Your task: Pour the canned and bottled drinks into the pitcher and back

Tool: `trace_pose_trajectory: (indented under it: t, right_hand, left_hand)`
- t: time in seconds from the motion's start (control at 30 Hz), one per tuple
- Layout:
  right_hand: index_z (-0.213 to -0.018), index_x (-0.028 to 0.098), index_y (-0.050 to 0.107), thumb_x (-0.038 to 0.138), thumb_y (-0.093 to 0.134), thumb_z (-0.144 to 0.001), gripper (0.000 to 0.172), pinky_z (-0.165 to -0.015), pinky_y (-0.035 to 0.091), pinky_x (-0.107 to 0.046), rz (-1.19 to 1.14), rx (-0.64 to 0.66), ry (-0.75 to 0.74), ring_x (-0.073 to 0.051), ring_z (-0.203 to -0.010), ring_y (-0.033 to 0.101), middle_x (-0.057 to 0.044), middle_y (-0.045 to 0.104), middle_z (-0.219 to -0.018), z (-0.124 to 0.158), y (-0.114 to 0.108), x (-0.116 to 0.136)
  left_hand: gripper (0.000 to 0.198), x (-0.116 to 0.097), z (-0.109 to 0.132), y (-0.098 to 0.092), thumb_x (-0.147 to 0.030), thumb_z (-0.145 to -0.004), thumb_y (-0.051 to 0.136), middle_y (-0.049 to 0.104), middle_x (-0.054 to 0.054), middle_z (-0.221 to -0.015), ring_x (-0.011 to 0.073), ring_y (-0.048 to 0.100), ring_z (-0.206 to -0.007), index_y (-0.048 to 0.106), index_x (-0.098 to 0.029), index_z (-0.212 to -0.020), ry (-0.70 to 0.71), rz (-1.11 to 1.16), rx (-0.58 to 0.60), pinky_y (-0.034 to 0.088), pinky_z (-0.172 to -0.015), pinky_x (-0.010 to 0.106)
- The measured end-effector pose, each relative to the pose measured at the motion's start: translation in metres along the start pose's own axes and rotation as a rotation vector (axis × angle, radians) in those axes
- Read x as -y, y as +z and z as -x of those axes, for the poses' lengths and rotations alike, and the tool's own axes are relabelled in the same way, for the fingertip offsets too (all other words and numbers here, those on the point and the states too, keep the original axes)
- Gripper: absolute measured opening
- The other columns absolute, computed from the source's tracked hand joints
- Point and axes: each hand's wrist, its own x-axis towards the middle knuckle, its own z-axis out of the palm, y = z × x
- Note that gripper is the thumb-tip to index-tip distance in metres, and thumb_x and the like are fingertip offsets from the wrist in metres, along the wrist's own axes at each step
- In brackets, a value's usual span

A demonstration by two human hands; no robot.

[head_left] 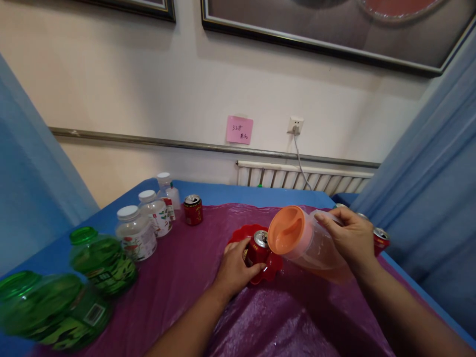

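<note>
My left hand [236,267] is wrapped round a red drink can [258,249] that stands on a red tray [241,233] on the purple plastic sheet [186,277]. My right hand [351,238] grips a clear plastic pitcher [316,248] with an orange lid [288,230]. The pitcher is tipped to the left, its lid right beside the can's open top, with orange liquid in its lower side.
Along the left edge stand green bottles [102,263], [44,307], white-capped clear bottles [136,233], [156,210], [168,191] and another red can [193,209]. More cans [381,238] sit behind my right hand. Blue curtains hang on both sides; a radiator [305,179] and wall lie behind the blue table [238,194].
</note>
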Motion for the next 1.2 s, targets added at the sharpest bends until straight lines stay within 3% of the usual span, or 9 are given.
trace_pose_trajectory:
  t: [1.2]
  right_hand:
    - [-0.062, 0.020, 0.066, 0.067, 0.074, -0.069, 0.048, -0.053, 0.038, -0.023, -0.011, 0.019, 0.031, -0.013, -0.056, 0.048, 0.003, 0.054, -0.056, 0.0038, 0.0001, -0.0036]
  left_hand:
    - [0.075, 0.0026, -0.0002, 0.0018, -0.035, -0.064, 0.087, 0.069, 0.012, -0.128, 0.0338, 0.061, -0.119, 0.061, -0.021, -0.134, 0.018, -0.021, -0.010, 0.043, -0.107, 0.049]
